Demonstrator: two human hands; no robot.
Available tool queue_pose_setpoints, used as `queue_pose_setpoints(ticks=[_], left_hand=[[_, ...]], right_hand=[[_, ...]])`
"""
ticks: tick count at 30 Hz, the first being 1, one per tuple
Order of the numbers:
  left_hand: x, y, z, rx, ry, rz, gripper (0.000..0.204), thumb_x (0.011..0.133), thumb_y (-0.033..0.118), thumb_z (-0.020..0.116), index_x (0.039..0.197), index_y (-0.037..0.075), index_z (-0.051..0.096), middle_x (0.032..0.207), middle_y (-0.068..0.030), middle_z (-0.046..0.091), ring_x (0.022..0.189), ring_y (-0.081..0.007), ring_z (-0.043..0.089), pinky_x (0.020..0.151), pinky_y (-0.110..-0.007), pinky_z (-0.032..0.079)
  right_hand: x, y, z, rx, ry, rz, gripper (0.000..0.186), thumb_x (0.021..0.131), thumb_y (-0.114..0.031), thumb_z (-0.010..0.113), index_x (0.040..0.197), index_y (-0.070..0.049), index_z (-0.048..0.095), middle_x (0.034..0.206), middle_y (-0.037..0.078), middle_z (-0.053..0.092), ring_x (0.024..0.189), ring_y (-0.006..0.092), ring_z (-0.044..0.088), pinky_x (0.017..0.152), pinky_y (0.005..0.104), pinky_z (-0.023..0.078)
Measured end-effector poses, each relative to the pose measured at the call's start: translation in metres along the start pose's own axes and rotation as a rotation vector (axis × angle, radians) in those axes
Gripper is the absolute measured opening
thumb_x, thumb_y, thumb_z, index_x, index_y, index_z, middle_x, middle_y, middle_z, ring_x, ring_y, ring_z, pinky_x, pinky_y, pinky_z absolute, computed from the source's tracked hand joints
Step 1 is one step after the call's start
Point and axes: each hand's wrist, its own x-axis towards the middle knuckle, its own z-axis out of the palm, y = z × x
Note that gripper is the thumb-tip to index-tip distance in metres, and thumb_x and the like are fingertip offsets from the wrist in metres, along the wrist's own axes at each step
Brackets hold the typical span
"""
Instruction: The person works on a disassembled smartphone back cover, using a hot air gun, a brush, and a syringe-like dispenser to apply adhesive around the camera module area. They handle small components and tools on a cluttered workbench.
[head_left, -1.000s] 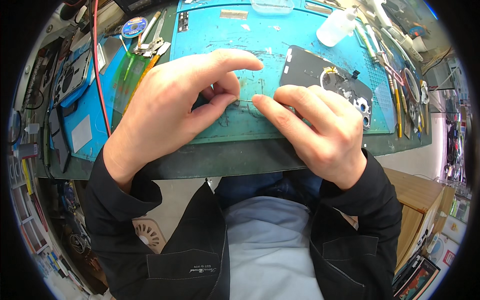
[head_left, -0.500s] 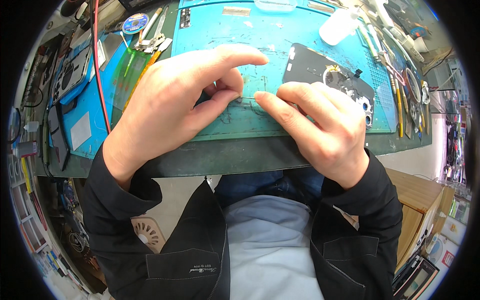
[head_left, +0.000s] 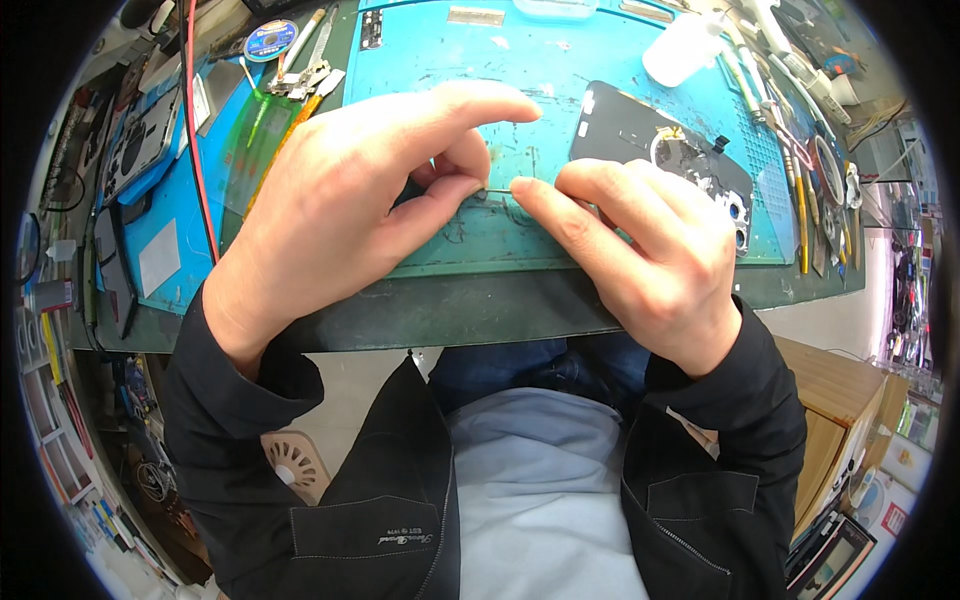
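Over the turquoise work mat (head_left: 450,70), a thin wire-like strand (head_left: 500,190) spans the small gap between my fingertips; its exact kind is too fine to make out. My left hand (head_left: 340,190) pinches one end between thumb and a bent finger, its index finger stretched out above. At the other end, the closed thumb and index finger of my right hand (head_left: 655,245) hold the strand, the thumb mostly hidden. Just behind the right hand lies a dark phone part (head_left: 625,125) with camera lenses and torn pale patches near its right end.
A white bottle (head_left: 683,50) stands at the back right, beside several pens and tools (head_left: 800,190). On the left are a solder-wire spool (head_left: 270,41), a green translucent piece (head_left: 250,150), a red cable (head_left: 203,170) and an opened device (head_left: 145,150). The table's edge (head_left: 460,315) runs below my wrists.
Both hands keep their pinch with almost no movement. The strand between them looks darker now. The whole view has shifted very slightly.
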Motion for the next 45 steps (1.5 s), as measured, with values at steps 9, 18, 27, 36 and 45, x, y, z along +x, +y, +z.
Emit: queue_pose_setpoints(ticks=[9, 18, 27, 36, 45], left_hand=[[-0.0003, -0.0005, 0.0007, 0.020, 0.006, 0.006, 0.058, 0.085, -0.016, 0.068, 0.138, 0.006, 0.064, 0.094, -0.0056, 0.072, 0.087, -0.0134, 0.071, 0.081, -0.028, 0.060], [-0.0015, 0.0001, 0.0009, 0.023, 0.007, 0.009, 0.058, 0.085, -0.016, 0.067, 0.138, 0.006, 0.064, 0.093, -0.0055, 0.072, 0.087, -0.0133, 0.071, 0.080, -0.028, 0.060], [-0.0018, 0.0010, 0.0032, -0.003, 0.022, -0.011, 0.057, 0.085, -0.015, 0.068, 0.138, 0.007, 0.064, 0.094, -0.0051, 0.072, 0.088, -0.0131, 0.071, 0.081, -0.029, 0.060], [-0.0023, -0.0006, 0.0009, -0.016, 0.020, -0.010, 0.055, 0.086, -0.013, 0.068, 0.138, 0.007, 0.065, 0.094, -0.0049, 0.072, 0.088, -0.0134, 0.071, 0.077, -0.028, 0.059], [-0.0020, -0.0011, 0.0019, -0.004, 0.028, -0.014, 0.057, 0.086, -0.013, 0.068, 0.139, 0.008, 0.064, 0.095, -0.0047, 0.073, 0.089, -0.0136, 0.072, 0.077, -0.028, 0.059]], right_hand=[[0.0012, -0.0017, 0.0002, -0.003, -0.010, 0.004, 0.038, 0.070, -0.009, 0.071, 0.107, -0.004, 0.078, 0.092, 0.006, 0.066, 0.070, 0.0189, 0.064, 0.059, 0.0318, 0.052], [0.0017, -0.0017, 0.0008, -0.004, -0.014, -0.008, 0.037, 0.070, -0.009, 0.071, 0.107, -0.004, 0.077, 0.092, 0.006, 0.067, 0.071, 0.0197, 0.065, 0.060, 0.0322, 0.052], [0.0014, -0.0033, 0.0034, -0.001, -0.010, -0.018, 0.040, 0.067, -0.010, 0.070, 0.105, -0.004, 0.078, 0.091, 0.006, 0.066, 0.069, 0.0203, 0.064, 0.058, 0.0317, 0.052], [0.0015, -0.0019, 0.0004, -0.002, 0.014, -0.017, 0.041, 0.065, -0.007, 0.070, 0.105, -0.004, 0.078, 0.091, 0.007, 0.067, 0.067, 0.0200, 0.064, 0.058, 0.0316, 0.052], [0.0011, -0.0017, 0.0018, -0.014, 0.020, -0.011, 0.042, 0.065, -0.006, 0.071, 0.106, -0.005, 0.079, 0.091, 0.006, 0.066, 0.067, 0.0197, 0.064, 0.058, 0.0317, 0.052]])
